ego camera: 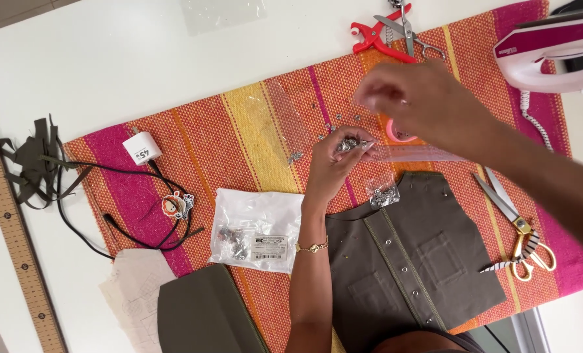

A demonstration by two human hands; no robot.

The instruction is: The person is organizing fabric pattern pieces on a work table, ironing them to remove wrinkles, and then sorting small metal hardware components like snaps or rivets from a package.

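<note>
The left hand [334, 163] is raised over the striped woven mat [239, 131], with its fingers [360, 145] curled shut around a small cluster of silver metal snaps [350, 145]. The right hand [409, 98] hovers just beyond it, blurred; whether its fingers hold anything cannot be determined. More loose snaps [337, 121] lie scattered on the mat between and beside the two hands.

Packages and labels:
- A clear plastic bag [258, 229] lies left of the left forearm, near the mat's near edge. It holds metal parts and carries a white rectangular label with a barcode.
- A smaller clear bag of snaps [383, 194] rests on the far edge of the olive fabric panel [409, 261].
- A white charger block [142, 148] with dark print sits on the left part of the mat, attached to a black cable [108, 222] with a small cartoon charm [177, 204].

Other items: red punch pliers [376, 36] at the far edge, a white and magenta iron [553, 52] at far right, gold-handled scissors [523, 235] at right, a wooden ruler [10, 222] along the left side of the table [108, 59].

Obscured: a pink round object [396, 134] is mostly hidden behind the right hand. The iron, the ruler and the olive panel are cut off by the frame edges.
</note>
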